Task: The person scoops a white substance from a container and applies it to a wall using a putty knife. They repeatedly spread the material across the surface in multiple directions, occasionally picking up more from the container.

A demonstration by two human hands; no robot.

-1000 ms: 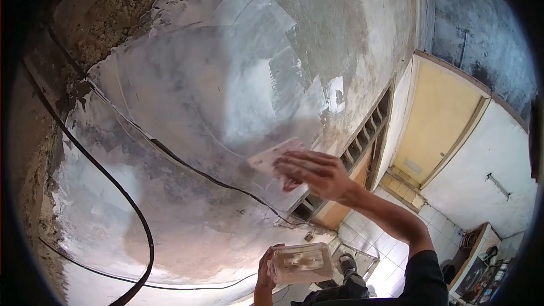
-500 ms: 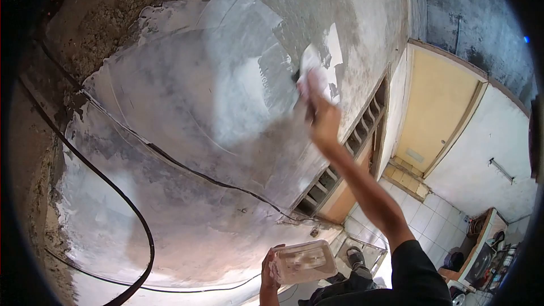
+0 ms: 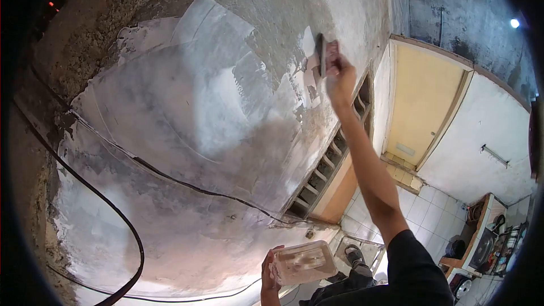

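My right hand (image 3: 342,82) is raised at arm's length and closed on a putty knife (image 3: 322,56). The blade is edge-on to my view, at the wall among fresh white smears of putty (image 3: 307,42). Low in the view, my left hand (image 3: 268,272) grips one end of a clear plastic tub (image 3: 306,279), whose inside shows whitish putty. Behind them is the wall (image 3: 153,96), coated white and grey over a large area, with bare grey plaster above.
Black cables (image 3: 107,201) hang across the wall on the left. Vent slats (image 3: 317,175) run beside my right arm. To the right are a yellow door (image 3: 425,102), a tiled floor (image 3: 405,209) and a counter with kitchenware (image 3: 481,249). My sandalled foot (image 3: 352,254) shows below.
My right hand has moved up and right along the wall, and the putty knife has turned edge-on. More white smears show beside it. My left hand and the tub have stayed put.
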